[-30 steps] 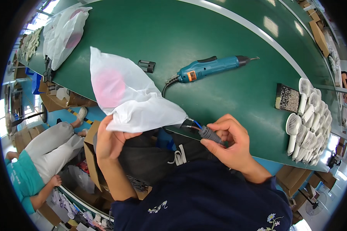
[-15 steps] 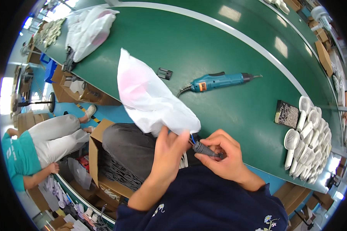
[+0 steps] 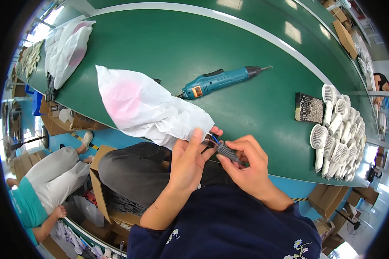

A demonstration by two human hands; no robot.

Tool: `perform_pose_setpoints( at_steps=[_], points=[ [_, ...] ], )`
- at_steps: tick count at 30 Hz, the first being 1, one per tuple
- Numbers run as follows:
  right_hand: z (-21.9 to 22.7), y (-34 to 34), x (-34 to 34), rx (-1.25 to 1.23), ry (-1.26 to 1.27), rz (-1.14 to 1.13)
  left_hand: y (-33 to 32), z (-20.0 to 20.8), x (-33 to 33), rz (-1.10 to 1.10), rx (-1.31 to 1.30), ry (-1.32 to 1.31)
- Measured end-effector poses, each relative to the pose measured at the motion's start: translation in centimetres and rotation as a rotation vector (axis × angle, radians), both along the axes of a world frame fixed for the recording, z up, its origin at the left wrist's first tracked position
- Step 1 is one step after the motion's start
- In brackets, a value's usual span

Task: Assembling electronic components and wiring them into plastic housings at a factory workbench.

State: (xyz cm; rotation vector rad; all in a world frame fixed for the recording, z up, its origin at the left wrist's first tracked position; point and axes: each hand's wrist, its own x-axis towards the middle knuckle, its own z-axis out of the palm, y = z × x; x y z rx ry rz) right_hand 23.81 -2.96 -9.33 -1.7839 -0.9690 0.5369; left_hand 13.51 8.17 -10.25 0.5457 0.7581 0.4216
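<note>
A white plastic bag (image 3: 147,108), with something pink showing through it, stretches up and left from my hands over the table edge. My left hand (image 3: 186,160) is closed round the bag's lower end, thumb on top, with fingertips coming out beyond it. Blue and dark wires (image 3: 212,139) emerge there; what they join inside the bag is hidden. Between thumb and fingers, my right hand (image 3: 250,162) pinches a grey ribbed cord sleeve (image 3: 228,152), just right of the wires.
A teal electric screwdriver (image 3: 220,82) lies on the green table (image 3: 255,112) beyond the bag. To the right are a box of small screws (image 3: 310,108) and a pile of white hairbrushes (image 3: 339,138). An open carton (image 3: 100,181) stands by my legs; another person (image 3: 52,185) sits at left.
My left hand has turned and taken the bag's lower end, leaving more wire in sight. The bag now covers most of the small black part. The whole view has shifted.
</note>
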Motion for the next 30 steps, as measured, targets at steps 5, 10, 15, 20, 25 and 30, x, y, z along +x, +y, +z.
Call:
perform_pose_setpoints(
  at_steps=[5,10,15,20,25,30],
  points=[
    [-1.0,-0.2,-1.0,0.078,0.011,-0.049,0.7,-0.6,-0.1,0.104,-0.133,-0.062],
    [-0.7,-0.5,-0.7,0.071,0.005,-0.03,4.5,-1.0,-1.2,0.229,-0.187,-0.101],
    [-1.1,-0.5,-0.1,0.086,0.007,-0.059,1.3,0.3,-2.3,0.475,-0.285,-0.276],
    [-0.3,0.0,-0.1,0.077,0.008,-0.006,-5.0,1.3,-1.3,0.327,0.083,0.009],
    [-0.8,-0.6,0.0,0.101,-0.001,-0.012,-2.1,-0.8,0.3,0.107,-0.051,-0.053],
    [-2.0,0.1,-0.1,-0.069,0.04,-0.167,-1.1,-2.5,0.2,-0.024,0.019,-0.06]
  ],
)
